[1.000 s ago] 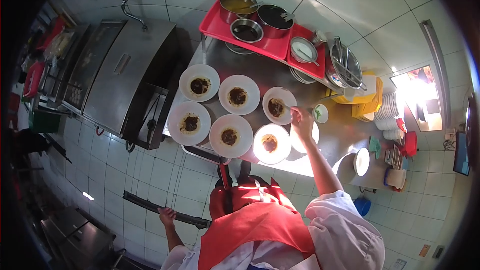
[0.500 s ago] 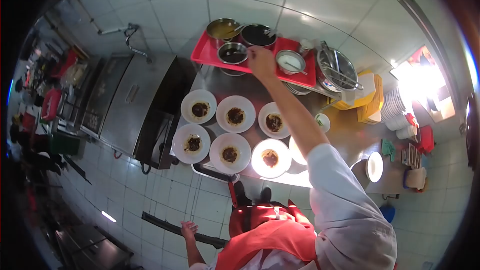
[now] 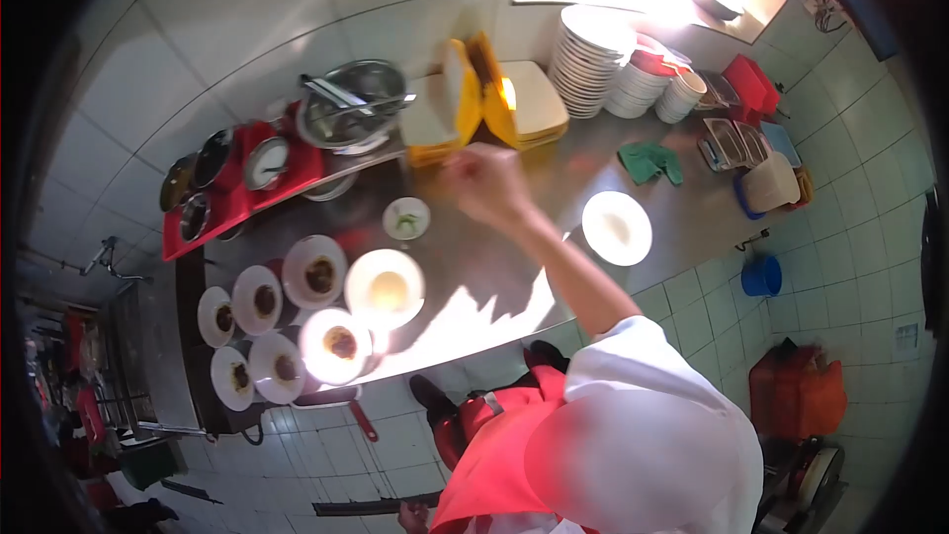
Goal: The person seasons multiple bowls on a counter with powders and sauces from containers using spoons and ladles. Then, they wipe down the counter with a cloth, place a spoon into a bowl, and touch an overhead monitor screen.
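Note:
My right hand (image 3: pixel 484 181), smeared by motion, is over the metal table (image 3: pixel 514 267), close in front of the yellow-edged trays (image 3: pixel 481 104). Its fingers are too blurred to show a grip. Low at my side hangs my left hand (image 3: pixel 413 516), small and partly cut off, its fingers loosely apart with nothing visible in them. Several white bowls holding dark sauce, one of them a bowl (image 3: pixel 316 272), stand in two rows at left. A bowl with paler contents (image 3: pixel 384 289) ends the back row. Between these and my right arm is a small dish with green pieces (image 3: pixel 406 219).
A red tray (image 3: pixel 287 188) of sauce pots and a steel bowl with utensils (image 3: pixel 354 104) sit on the shelf. Stacked plates (image 3: pixel 585 74), a green cloth (image 3: pixel 647 163) and a white bowl (image 3: pixel 618 228) are on the right. A red-handled pan (image 3: pixel 331 397) is below the table edge.
My right hand has moved right, from the red tray of pots to near the yellow-edged trays. The view has turned right, bringing the stacked plates closer to the middle.

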Tool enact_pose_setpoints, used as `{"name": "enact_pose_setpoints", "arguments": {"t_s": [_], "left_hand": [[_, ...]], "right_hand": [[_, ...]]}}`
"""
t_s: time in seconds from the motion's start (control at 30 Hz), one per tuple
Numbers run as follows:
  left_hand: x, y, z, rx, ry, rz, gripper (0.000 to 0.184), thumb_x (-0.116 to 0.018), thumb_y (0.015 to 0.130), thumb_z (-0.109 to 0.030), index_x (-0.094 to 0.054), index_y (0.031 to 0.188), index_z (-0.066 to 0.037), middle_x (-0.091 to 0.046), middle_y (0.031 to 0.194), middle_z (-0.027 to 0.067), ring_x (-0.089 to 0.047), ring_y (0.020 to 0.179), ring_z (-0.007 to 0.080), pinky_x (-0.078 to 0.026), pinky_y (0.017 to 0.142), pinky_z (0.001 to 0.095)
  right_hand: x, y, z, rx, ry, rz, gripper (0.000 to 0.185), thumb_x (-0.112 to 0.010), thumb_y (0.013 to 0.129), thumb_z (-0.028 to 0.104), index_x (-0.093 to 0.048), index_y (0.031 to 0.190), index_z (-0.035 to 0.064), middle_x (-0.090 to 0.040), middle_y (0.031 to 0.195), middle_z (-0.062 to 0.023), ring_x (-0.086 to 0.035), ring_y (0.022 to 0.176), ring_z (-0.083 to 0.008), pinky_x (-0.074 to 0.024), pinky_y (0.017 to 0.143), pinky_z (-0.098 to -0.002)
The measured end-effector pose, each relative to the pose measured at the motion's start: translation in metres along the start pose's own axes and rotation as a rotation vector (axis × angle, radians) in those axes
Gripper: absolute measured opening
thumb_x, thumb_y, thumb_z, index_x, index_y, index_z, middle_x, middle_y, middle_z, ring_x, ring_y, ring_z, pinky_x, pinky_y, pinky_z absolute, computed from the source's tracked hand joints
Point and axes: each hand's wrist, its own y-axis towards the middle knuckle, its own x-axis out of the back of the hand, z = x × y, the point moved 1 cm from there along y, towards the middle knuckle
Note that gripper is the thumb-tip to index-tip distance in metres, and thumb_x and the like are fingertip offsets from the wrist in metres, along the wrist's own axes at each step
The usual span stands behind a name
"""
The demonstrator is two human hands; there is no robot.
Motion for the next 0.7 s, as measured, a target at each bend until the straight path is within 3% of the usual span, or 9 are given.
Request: {"name": "enact_pose_setpoints", "arguments": {"t_s": [0.07,0.13,0.2,0.27,0.33,0.47,0.53,0.6,0.7], "left_hand": [[-0.023,-0.012,0.040,0.011,0.041,-0.073,0.034,-0.057,0.089,-0.040,-0.059,0.096,-0.007,-0.065,0.081,0.0085,-0.064,0.066,0.0246,-0.053,0.054,0.0359],[-0.095,-0.066,0.046,-0.081,0.338,-0.148,0.032,-0.058,0.089,-0.034,-0.060,0.098,-0.004,-0.067,0.090,0.0125,-0.067,0.068,0.0253,-0.054,0.055,0.0353],[-0.156,-0.129,0.043,-0.113,0.676,0.086,0.033,-0.056,0.091,-0.033,-0.058,0.106,-0.004,-0.066,0.098,0.0130,-0.068,0.069,0.0251,-0.055,0.058,0.0353],[-0.201,-0.156,0.044,-0.117,0.829,0.179,0.032,-0.055,0.093,-0.032,-0.057,0.109,-0.004,-0.066,0.098,0.0122,-0.068,0.071,0.0247,-0.055,0.059,0.0348],[-0.227,-0.164,0.050,-0.043,0.807,0.257,0.031,-0.055,0.094,-0.030,-0.057,0.112,-0.004,-0.065,0.097,0.0100,-0.067,0.074,0.0218,-0.054,0.059,0.0317],[-0.277,-0.191,0.042,-0.125,0.792,0.185,0.030,-0.054,0.095,-0.028,-0.058,0.112,-0.004,-0.064,0.095,0.0083,-0.066,0.077,0.0178,-0.051,0.059,0.0279],[-0.322,-0.191,0.035,-0.287,0.878,0.219,0.031,-0.055,0.095,-0.029,-0.059,0.112,-0.003,-0.064,0.097,0.0086,-0.066,0.076,0.0152,-0.048,0.061,0.0255],[-0.358,-0.200,0.029,-0.335,0.902,0.272,0.034,-0.054,0.096,-0.031,-0.057,0.116,-0.004,-0.065,0.101,0.0090,-0.067,0.078,0.0158,-0.050,0.065,0.0256],[-0.420,-0.233,0.024,-0.520,0.908,0.413,0.031,-0.051,0.096,-0.022,-0.058,0.117,0.001,-0.066,0.101,0.0109,-0.067,0.080,0.0157,-0.050,0.067,0.0258]], "right_hand": [[0.113,0.022,-0.094,-0.028,-0.392,-0.165,0.014,-0.071,0.075,0.018,-0.073,0.084,0.0074,-0.070,0.082,-0.0138,-0.069,0.072,-0.0214,-0.0537,0.067,-0.0315],[0.206,0.020,-0.246,-0.297,-0.541,-0.276,0.037,-0.068,0.076,0.034,-0.070,0.106,0.0114,-0.071,0.094,-0.0130,-0.069,0.085,-0.0273,-0.0532,0.077,-0.0361],[0.277,0.003,-0.347,-0.401,-0.693,-0.059,0.063,-0.068,0.077,0.047,-0.059,0.126,0.0093,-0.056,0.126,-0.0252,-0.058,0.112,-0.0371,-0.0457,0.097,-0.0399],[0.312,-0.029,-0.386,-0.707,-0.744,0.227,0.061,-0.068,0.080,0.046,-0.057,0.131,0.0135,-0.037,0.148,-0.0198,-0.033,0.136,-0.0402,-0.0297,0.112,-0.0436],[0.323,-0.059,-0.379,-0.664,-0.772,0.219,0.055,-0.070,0.078,0.045,-0.061,0.126,0.0195,-0.041,0.146,-0.0123,-0.034,0.136,-0.0361,-0.0340,0.108,-0.0467],[0.337,-0.086,-0.370,-0.467,-0.803,0.115,0.032,-0.073,0.075,0.036,-0.070,0.093,0.0102,-0.059,0.114,-0.0094,-0.051,0.114,-0.0326,-0.0454,0.093,-0.0460],[0.341,-0.085,-0.373,-0.481,-0.949,0.167,0.029,-0.072,0.076,0.034,-0.072,0.087,0.0071,-0.064,0.107,-0.0162,-0.057,0.108,-0.0350,-0.0475,0.089,-0.0461],[0.343,-0.083,-0.383,-0.674,-0.790,0.201,0.032,-0.070,0.076,0.033,-0.071,0.082,0.0021,-0.067,0.094,-0.0220,-0.063,0.096,-0.0371,-0.0502,0.084,-0.0459],[0.347,-0.080,-0.381,-0.605,-0.637,0.166,0.037,-0.070,0.076,0.035,-0.070,0.083,-0.0010,-0.067,0.089,-0.0245,-0.066,0.087,-0.0372,-0.0513,0.079,-0.0449]]}}
